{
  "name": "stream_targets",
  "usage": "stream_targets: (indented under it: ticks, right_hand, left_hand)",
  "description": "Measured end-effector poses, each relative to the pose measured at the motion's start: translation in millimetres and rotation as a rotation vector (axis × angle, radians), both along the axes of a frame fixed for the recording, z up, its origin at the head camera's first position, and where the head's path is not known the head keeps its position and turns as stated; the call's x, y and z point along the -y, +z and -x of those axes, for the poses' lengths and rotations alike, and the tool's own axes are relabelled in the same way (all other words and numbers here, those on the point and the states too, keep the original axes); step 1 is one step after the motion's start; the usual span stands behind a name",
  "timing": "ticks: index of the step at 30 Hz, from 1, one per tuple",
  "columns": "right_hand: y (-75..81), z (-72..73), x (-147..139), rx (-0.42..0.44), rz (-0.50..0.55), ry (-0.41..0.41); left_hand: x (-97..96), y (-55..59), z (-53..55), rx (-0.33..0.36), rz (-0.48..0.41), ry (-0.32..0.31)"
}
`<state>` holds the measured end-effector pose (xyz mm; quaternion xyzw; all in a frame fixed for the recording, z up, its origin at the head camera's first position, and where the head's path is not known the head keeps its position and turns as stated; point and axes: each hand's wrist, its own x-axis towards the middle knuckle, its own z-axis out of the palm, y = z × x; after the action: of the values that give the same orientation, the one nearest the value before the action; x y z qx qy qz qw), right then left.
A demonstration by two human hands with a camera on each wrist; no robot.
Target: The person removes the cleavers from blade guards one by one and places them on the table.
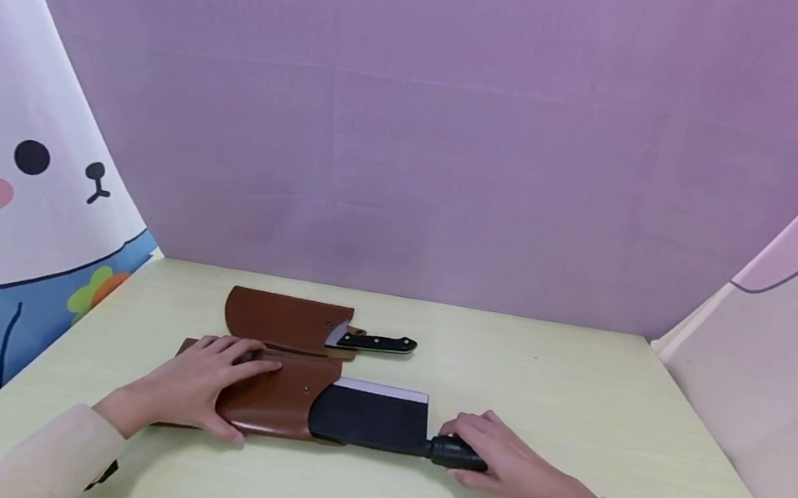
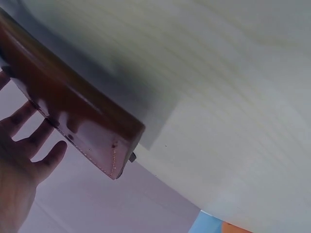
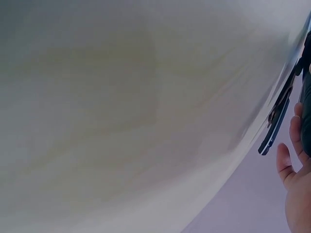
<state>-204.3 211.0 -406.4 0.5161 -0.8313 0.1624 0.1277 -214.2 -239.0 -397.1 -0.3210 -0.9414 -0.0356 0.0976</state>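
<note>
A cleaver (image 1: 372, 418) with a dark blade and a pale edge strip lies partly inside a brown leather sheath (image 1: 272, 405); the rest of its blade is hidden there. My right hand (image 1: 503, 460) grips the black handle (image 1: 451, 452) at the right. Spread over the sheath's left part, my left hand (image 1: 200, 383) rests with its thumb at the near edge. In the left wrist view the fingers (image 2: 46, 162) of this hand lie along the stitched side of the sheath (image 2: 82, 116). The right wrist view catches the right hand (image 3: 301, 194) only at its edge.
Just behind lies a second brown sheath (image 1: 276, 321) holding a knife with a black riveted handle (image 1: 379, 343). All of it is on a pale tabletop (image 1: 541, 377). A purple backdrop (image 1: 422, 134) closes off the rear, with printed cloth (image 1: 19, 90) at the left.
</note>
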Motion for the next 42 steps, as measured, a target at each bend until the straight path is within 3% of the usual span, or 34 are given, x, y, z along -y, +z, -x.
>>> stream_targets:
  ticks: [17, 25, 42]
  right_hand:
    - [0.3, -1.3, -5.1, 0.002, 0.001, -0.001]
    - [0.2, -1.6, -8.5, -0.036, 0.01, 0.004]
    - [-1.7, -4.7, -17.8, -0.003, 0.006, -0.028]
  left_hand:
    - [9.1, -2.1, 0.1, 0.024, -0.001, 0.028]
    - [11.0, -2.4, 1.1, 0.027, -0.002, 0.032]
    - [13.5, -1.7, 0.5, 0.066, 0.001, 0.057]
